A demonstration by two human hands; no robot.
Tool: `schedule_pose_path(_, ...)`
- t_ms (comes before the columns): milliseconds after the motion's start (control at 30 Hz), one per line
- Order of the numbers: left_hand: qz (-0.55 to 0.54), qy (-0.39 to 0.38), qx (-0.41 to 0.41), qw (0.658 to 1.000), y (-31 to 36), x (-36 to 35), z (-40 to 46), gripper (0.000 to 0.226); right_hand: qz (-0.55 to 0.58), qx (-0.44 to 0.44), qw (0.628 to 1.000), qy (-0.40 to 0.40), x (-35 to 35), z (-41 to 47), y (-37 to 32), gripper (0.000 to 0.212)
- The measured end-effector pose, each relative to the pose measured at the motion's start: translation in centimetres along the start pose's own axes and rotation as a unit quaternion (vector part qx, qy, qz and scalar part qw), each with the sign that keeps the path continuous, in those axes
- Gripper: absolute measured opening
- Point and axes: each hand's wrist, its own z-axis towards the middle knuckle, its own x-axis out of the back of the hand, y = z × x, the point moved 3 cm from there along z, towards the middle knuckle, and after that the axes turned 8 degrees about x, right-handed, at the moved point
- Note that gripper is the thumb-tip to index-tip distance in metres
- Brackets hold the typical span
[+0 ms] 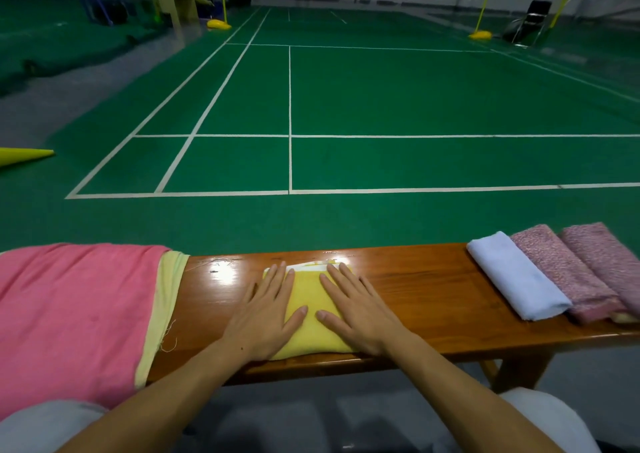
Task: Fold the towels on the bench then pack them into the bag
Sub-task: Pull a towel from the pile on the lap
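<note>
The wooden bench (433,289) runs the width of the view. Its left end is covered by a spread pink towel (69,310), unfolded, with a pale yellow-green cloth (166,300) showing along its inner edge; whether that is a second towel or a lining is hard to tell. At the right end three folded towels lie side by side, touching: a white one (516,276) innermost, then two mottled pink ones (561,272) running towards the frame edge. In the middle of the bench, reaching its near edge, lies a folded yellow towel (311,314). The left hand (266,314) and right hand (356,310) rest flat on it, fingers straight and slightly spread, pressing rather than gripping.

This looks like the smoothing step of the yellow towel's fold. Next it likely needs moving beside the folded row, then the pink towel folding. No bag is in view.
</note>
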Motion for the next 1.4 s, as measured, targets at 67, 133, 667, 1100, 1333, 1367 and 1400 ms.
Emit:
schedule_pose_path(67, -0.015, -0.003, -0.024, 1.000, -0.9, 0.6, 0.1, 0.084, 0.004, -0.017, 1.000, -0.008, 0.5, -0.5, 0.9, 0.083)
schedule_pose_path(133, -0.039, 0.028, -0.061, 0.997, -1.9, 1.6, -0.1, 0.077, 0.016, -0.029, 0.999, 0.022, 1.4, -1.3, 1.8, 0.083)
schedule_pose_path(667, 0.011, 0.082, -0.218, 0.973, 0.4, 4.0, -3.1, 0.048, 0.101, 0.066, 0.986, 0.112, 1.6, -4.3, -1.6, 0.060)
schedule_pose_path(1100, -0.040, 0.077, -0.143, 0.986, -0.2, 5.3, -3.2, 0.058, 0.093, 0.045, 0.978, 0.180, 2.8, -3.3, -1.4, 0.037)
schedule_pose_path(1333, -0.268, -0.002, -0.064, 0.961, -3.3, 6.8, -2.0, 0.027, 0.294, -0.021, 0.928, 0.226, 3.4, -3.5, -0.5, 0.030)
schedule_pose_path(1367, -0.299, -0.024, -0.053, 0.952, -3.4, 6.7, -1.9, 0.029, 0.314, -0.028, 0.921, 0.227, 3.4, -3.5, -0.5, 0.030)
schedule_pose_path(1400, -0.324, -0.039, -0.040, 0.944, -3.6, 6.7, -1.8, 0.033, 0.333, -0.034, 0.916, 0.223, 3.5, -3.6, -0.5, 0.031)
